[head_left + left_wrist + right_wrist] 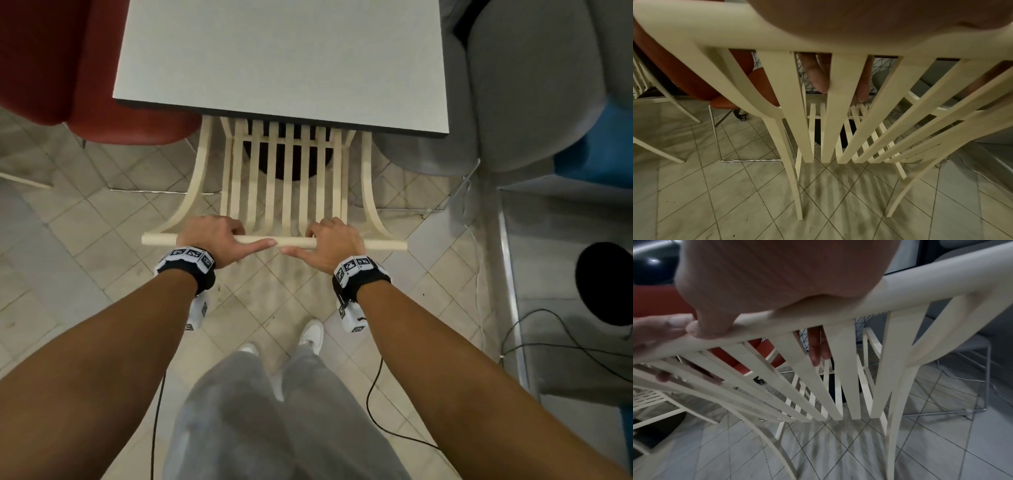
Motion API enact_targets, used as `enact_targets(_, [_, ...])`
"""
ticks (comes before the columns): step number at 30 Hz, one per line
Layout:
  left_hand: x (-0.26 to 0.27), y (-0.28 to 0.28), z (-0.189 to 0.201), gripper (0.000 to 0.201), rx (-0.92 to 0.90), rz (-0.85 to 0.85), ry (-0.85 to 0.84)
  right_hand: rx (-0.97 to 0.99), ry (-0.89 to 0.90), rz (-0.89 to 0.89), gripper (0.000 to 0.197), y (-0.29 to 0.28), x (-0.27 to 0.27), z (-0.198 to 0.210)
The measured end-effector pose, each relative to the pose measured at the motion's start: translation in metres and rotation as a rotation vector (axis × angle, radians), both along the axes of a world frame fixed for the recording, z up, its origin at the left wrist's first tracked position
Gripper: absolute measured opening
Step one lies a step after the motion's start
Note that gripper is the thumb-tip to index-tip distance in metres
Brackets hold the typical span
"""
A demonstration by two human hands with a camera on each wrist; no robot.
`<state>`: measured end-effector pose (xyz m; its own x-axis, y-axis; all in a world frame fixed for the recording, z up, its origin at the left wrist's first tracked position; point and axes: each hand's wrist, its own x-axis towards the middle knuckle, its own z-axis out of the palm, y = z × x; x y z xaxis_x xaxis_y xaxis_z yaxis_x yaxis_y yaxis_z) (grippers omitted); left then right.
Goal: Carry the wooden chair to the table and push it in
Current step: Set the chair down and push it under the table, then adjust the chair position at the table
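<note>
The cream wooden chair [287, 178] with a slatted back stands on the tiled floor, its seat tucked under the near edge of the grey-white table [274, 51]. My left hand [215, 236] grips the chair's top rail [383, 244] left of centre. My right hand [332, 241] grips the same rail right of centre. Both thumbs lie along the rail's near side and point at each other. In the left wrist view my fingertips [820, 76] curl down behind the slats [795, 105]. The right wrist view shows my fingertips [817, 347] behind the slats [846, 369] too.
A red chair [85, 68] stands at the table's left side and a grey chair [531, 85] at its right. A round black base [606, 284], cables [548, 346] and a metal floor strip [510, 274] lie to my right. Another cream chair [653, 100] stands further left.
</note>
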<state>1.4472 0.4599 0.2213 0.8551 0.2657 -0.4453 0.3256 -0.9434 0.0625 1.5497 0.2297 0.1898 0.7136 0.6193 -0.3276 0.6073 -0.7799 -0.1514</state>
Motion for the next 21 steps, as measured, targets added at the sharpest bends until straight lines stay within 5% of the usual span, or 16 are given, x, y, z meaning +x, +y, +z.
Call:
enact_targets(10, [0.005, 0.005, 0.001, 0.098, 0.001, -0.006, 0.017, 0.051, 0.082, -0.065, 0.083, -0.004, 0.01, 0.01])
enact_targets(21, [-0.001, 0.01, 0.006, 0.099, -0.042, -0.066, 0.036, -0.19, -0.097, -0.247, 0.108, -0.028, -0.002, 0.014])
